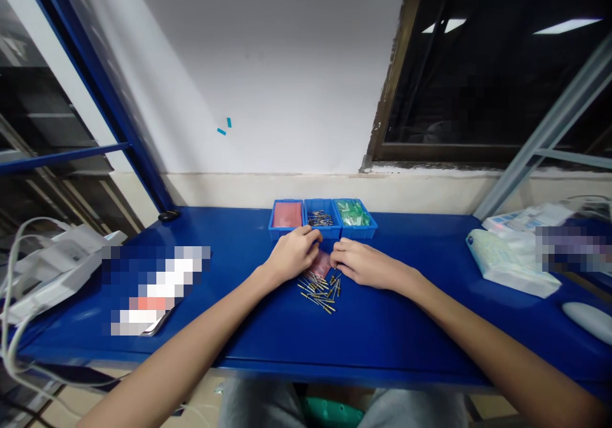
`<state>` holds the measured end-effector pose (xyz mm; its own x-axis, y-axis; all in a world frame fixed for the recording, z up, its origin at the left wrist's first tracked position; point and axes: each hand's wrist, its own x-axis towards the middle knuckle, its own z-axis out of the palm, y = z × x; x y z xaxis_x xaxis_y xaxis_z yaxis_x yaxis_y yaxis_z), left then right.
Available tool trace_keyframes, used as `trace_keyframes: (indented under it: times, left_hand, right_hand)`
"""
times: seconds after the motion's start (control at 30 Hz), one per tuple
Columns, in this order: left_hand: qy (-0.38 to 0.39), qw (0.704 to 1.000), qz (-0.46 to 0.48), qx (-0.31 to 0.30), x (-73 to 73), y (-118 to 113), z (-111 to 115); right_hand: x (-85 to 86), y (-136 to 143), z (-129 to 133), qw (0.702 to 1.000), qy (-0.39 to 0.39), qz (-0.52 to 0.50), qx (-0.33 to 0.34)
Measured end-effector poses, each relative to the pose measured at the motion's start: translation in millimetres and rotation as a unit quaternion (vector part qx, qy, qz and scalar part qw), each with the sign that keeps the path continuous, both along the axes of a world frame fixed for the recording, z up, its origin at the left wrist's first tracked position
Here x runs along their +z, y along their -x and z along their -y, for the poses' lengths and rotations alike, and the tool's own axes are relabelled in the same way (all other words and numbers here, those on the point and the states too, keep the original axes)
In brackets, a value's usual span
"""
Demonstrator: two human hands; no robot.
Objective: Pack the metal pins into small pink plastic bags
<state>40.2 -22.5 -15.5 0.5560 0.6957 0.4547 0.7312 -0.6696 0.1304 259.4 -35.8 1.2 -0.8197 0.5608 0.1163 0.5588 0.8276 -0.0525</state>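
Pink bag (321, 263) between left hand (291, 253), right hand (361, 263).

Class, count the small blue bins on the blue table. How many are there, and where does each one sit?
3, in a touching row by the wall: left bin with pink contents, middle bin with metal pins, right bin with green pieces. None looks hidden.

Bright, even overhead light (ceiling lamps mirrored in glass), edges bowed, sharp
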Motion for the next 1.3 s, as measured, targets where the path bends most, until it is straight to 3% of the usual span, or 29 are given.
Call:
trace_keyframes:
  times: [0.27, 0.57, 0.8, 1.0, 1.13, 1.3]
  left_hand:
    - [0.006, 1.000, 0.012, -0.006, -3.5, 1.2, -2.7]
    - [-0.006, 1.000, 0.006, -0.007, 2.6, 2.5, -0.6]
    - [-0.017, 0.999, 0.032, 0.005, 6.1, 3.7, 0.5]
    - [-0.009, 1.000, 0.003, -0.027, 8.4, 2.1, 3.1]
    - [0.005, 0.997, 0.010, -0.070, 9.7, -0.4, 5.9]
    - [0.011, 0.994, 0.033, -0.103, 9.7, -2.4, 7.1]
  right_hand:
    - [-0.2, -2.4, 0.2, 1.000, 0.006, 0.001, 0.000]
    - [-5.5, -3.0, 1.7, 1.000, -0.008, 0.012, -0.019]
    - [10.1, -1.7, 9.3, 0.997, -0.043, -0.004, -0.059]
    - [9.0, 1.1, 1.9, 0.989, -0.021, -0.126, -0.077]
    - [8.6, 8.9, 2.7, 0.962, 0.009, -0.251, -0.102]
    - [8.3, 17.9, 8.1, 0.934, 0.035, -0.336, -0.113]
